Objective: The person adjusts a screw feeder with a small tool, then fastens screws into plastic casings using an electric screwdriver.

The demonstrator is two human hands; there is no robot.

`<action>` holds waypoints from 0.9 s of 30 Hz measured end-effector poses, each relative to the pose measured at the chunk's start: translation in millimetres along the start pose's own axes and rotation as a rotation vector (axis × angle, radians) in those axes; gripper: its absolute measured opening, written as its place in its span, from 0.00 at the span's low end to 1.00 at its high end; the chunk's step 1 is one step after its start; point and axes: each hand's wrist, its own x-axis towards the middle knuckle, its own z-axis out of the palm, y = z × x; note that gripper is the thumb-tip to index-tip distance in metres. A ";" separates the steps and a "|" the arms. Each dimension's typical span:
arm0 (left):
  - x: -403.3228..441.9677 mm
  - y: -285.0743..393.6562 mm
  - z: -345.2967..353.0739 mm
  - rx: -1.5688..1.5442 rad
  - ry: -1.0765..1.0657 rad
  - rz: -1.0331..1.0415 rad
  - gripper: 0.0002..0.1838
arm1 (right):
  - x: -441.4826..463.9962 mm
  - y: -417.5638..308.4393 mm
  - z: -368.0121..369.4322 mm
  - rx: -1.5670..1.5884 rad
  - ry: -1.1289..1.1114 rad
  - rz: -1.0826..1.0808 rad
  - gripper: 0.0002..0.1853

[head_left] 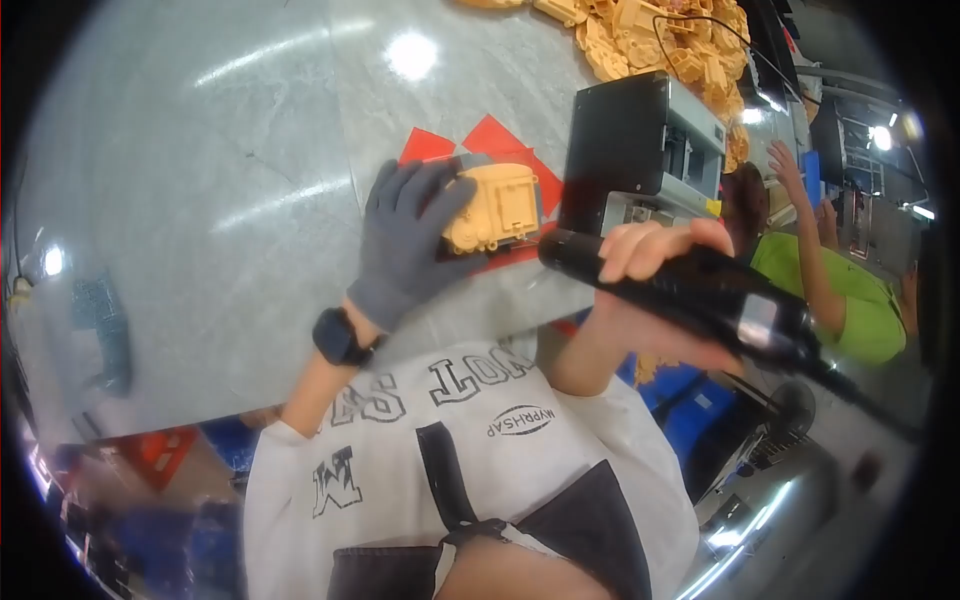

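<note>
A yellow plastic housing (503, 205) sits over red pieces (548, 180) on the grey table. My left hand (405, 230), in a grey glove, holds the housing from its left side, with fingers along its upper left and the thumb near its lower edge. My right hand (660, 270) is bare and wrapped round a black corded power tool (720, 295). The tool's tip points left and lies close to the housing's lower right corner. Whether the tip touches the housing, I cannot tell.
A black and silver machine (625, 140) stands right of the housing. Behind it lies a heap of yellow plastic parts (650, 35) with a dark cable over it. A person in a green top (850, 300) is at the right. Blue bins (690, 400) stand below the table edge.
</note>
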 end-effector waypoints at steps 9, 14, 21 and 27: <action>-2.0 -0.3 0.2 0.019 -0.016 -0.021 0.40 | 1.2 7.3 2.0 -0.021 -0.037 0.021 0.54; -3.5 -2.0 3.6 0.002 0.007 -0.042 0.40 | 0.1 9.2 9.7 0.011 0.004 -0.059 0.59; -3.6 -1.8 2.9 0.012 -0.004 -0.042 0.40 | -6.1 4.4 7.3 -0.018 0.032 -0.095 0.58; -4.4 -2.1 3.1 -0.003 0.005 -0.041 0.40 | -6.2 5.7 8.8 -0.009 0.046 -0.078 0.59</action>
